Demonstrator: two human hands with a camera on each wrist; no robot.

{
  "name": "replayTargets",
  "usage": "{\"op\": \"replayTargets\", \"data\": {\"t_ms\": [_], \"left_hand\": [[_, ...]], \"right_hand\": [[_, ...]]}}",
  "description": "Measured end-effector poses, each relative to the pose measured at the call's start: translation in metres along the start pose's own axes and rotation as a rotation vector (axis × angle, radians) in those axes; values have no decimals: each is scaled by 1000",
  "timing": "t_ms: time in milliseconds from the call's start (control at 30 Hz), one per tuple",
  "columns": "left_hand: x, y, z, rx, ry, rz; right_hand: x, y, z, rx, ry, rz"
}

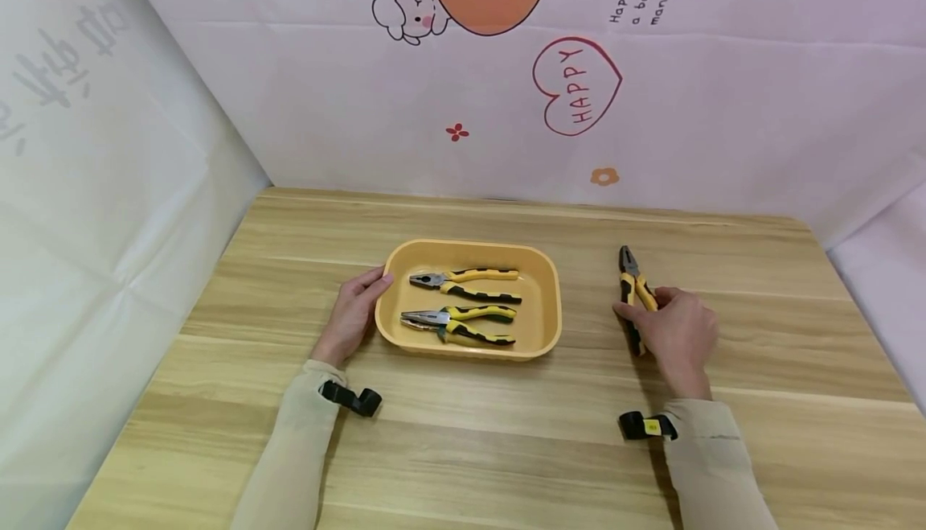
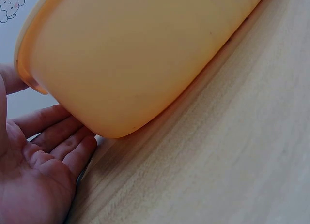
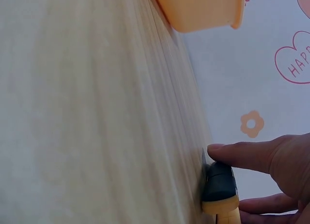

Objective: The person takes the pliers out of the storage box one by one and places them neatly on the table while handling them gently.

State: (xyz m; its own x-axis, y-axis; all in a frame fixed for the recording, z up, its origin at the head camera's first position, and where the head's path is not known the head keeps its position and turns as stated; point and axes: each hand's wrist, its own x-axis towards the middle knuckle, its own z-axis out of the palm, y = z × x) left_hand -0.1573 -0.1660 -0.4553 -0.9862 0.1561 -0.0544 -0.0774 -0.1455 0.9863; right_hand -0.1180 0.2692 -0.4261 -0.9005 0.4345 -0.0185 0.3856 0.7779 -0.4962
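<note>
An orange-yellow plastic tub (image 1: 541, 297) stands on the table. My left hand (image 1: 350, 314) holds its left end, thumb over the rim and the other fingers (image 2: 55, 132) against the outer wall. Two pairs of pliers with yellow and black handles lie inside, jaws pointing left: blunt-nosed pliers (image 1: 427, 280) toward the back and slimmer-nosed pliers (image 1: 434, 318) toward the front. To the right of the tub, my right hand (image 1: 680, 338) grips a third pair of pliers (image 1: 630, 265) by the handles, jaws pointing away from me. A dark handle end (image 3: 219, 183) shows beside the thumb in the right wrist view.
The wood-grain table (image 1: 470, 449) meets a white printed cloth backdrop (image 1: 325, 112) at its far edge. Another white cloth (image 1: 108, 192) hangs along the left side. Black straps with small cameras sit on the left wrist (image 1: 352, 398) and right wrist (image 1: 646, 426).
</note>
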Motion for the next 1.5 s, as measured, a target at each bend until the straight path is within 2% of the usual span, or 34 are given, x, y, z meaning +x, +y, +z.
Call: {"op": "replayTargets", "data": {"t_ms": [233, 500, 700, 1200, 1500], "left_hand": [[3, 1, 2, -5, 0, 21], [-1, -1, 0, -6, -5, 16], [-1, 0, 1, -7, 3, 16], [-2, 0, 0, 8, -14, 19], [-2, 0, 0, 4, -10, 15]], "right_hand": [[2, -1, -2, -13, -3, -30], [-1, -3, -5, 2, -45, -47], [-4, -6, -14, 21, -50, -95], [-19, -21, -37, 200, -31, -237], [-33, -36, -47, 283, -69, -286]]}}
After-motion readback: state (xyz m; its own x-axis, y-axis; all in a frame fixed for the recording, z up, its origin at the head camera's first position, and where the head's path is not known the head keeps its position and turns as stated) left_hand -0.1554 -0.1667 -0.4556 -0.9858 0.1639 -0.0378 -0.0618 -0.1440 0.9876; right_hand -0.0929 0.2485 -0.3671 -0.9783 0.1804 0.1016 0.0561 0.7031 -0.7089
